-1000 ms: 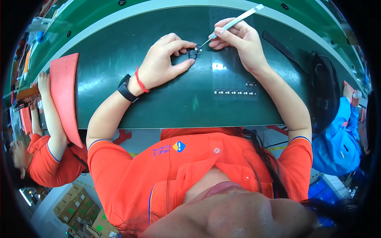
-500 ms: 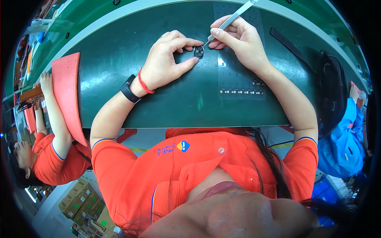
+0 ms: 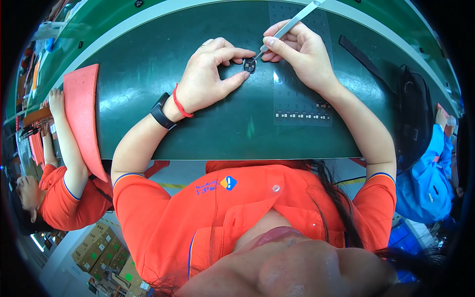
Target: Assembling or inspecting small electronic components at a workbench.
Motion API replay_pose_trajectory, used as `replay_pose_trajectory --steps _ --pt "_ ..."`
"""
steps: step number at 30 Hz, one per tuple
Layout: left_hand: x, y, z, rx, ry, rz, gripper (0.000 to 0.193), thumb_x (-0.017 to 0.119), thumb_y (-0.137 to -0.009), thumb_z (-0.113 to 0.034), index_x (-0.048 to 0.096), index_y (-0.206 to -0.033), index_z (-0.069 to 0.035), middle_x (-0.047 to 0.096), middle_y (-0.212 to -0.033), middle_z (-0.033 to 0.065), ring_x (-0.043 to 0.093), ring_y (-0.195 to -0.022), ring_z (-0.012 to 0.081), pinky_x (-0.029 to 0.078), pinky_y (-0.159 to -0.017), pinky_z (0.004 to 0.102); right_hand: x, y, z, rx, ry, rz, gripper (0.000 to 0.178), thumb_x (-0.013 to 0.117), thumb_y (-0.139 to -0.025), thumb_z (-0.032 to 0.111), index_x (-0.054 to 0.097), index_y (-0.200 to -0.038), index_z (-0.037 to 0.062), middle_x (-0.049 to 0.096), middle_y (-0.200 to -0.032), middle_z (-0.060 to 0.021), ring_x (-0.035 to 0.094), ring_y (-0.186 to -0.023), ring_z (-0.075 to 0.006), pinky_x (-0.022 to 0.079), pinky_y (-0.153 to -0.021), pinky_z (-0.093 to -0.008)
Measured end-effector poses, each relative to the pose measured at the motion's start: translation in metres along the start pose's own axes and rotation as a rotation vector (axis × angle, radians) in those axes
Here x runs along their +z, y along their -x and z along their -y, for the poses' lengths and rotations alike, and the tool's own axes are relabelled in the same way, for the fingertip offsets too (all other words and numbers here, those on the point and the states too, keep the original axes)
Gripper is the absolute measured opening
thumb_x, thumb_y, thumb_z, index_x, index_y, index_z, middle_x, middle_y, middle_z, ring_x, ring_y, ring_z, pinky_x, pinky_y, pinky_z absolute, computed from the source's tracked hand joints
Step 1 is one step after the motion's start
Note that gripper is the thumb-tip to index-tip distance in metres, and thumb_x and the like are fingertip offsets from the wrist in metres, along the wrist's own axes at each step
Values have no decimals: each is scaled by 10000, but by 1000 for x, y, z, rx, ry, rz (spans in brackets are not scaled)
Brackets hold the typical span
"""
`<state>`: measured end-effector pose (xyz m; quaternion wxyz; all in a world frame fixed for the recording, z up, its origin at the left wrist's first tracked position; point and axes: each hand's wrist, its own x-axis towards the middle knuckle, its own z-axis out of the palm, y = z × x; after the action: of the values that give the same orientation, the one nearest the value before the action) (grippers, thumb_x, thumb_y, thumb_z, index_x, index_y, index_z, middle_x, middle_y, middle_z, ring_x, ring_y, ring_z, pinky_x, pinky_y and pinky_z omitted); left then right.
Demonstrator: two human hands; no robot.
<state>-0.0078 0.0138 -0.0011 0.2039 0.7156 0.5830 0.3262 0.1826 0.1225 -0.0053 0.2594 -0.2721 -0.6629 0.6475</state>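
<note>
Between the thumb and index finger of my left hand (image 3: 210,74) sits a small round black part (image 3: 250,65), steadied on the green tabletop. Small pale squares show on its upper face. My right hand (image 3: 302,54) grips a slim silver pointed tool (image 3: 293,22) like a pen. Its thin tip meets the upper edge of the round part, near my left index fingertip; whether it is a knife or tweezers I cannot make out. Right of the part lies a clear sheet (image 3: 297,101) with rows of small dark and pale pieces, partly under my right hand and forearm.
A black strap (image 3: 363,58) and a black bag (image 3: 413,114) lie at the table's right. On the left is a red foam mat (image 3: 81,109), with a co-worker's arm (image 3: 71,143) beside it. Someone in blue (image 3: 428,178) is at the far right. Cardboard boxes (image 3: 99,247) stand behind, lower left.
Both hands keep their grips, and the tool's tip stays at the round part. The part looks slightly turned or tilted, its pale squares showing a little differently. The whole view has shifted very slightly.
</note>
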Motion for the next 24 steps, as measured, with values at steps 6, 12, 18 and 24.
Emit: replay_pose_trajectory --steps 6,12,18,24 --pt "0 0 -2 -1 13 4 300 712 -732 -133 708 -1032 -126 571 -806 26 499 -744 180 450 -707 303 0 1 -1 -22 12 -4 239 610 -926 154 552 -1088 -12 641 -924 -102 667 -825 -153 524 -729 -244" --pt "0 -1 -4 -5 24 0 303 713 -731 -127 709 -1033 -113 580 -803 24 506 -748 175 454 -702 299 -2 3 -6 6 -24 -8 235 612 -924 150 552 -1085 -10 642 -926 -101 666 -830 -149 525 -733 -246" --pt "-1 -1 -4 -21 20 10 307 730 -723 -119 710 -1029 -107 587 -800 25 506 -740 168 455 -700 291 -1 3 -8 -22 -36 -13 217 611 -923 138 558 -1077 -4 643 -926 -95 665 -832 -150 526 -741 -248" --pt "0 -2 -3 -3 6 8 309 736 -721 -121 710 -1028 -109 587 -794 21 507 -733 165 455 -694 286 -3 3 -10 -24 -38 10 207 606 -924 127 558 -1075 -6 644 -924 -97 664 -838 -150 527 -745 -252"
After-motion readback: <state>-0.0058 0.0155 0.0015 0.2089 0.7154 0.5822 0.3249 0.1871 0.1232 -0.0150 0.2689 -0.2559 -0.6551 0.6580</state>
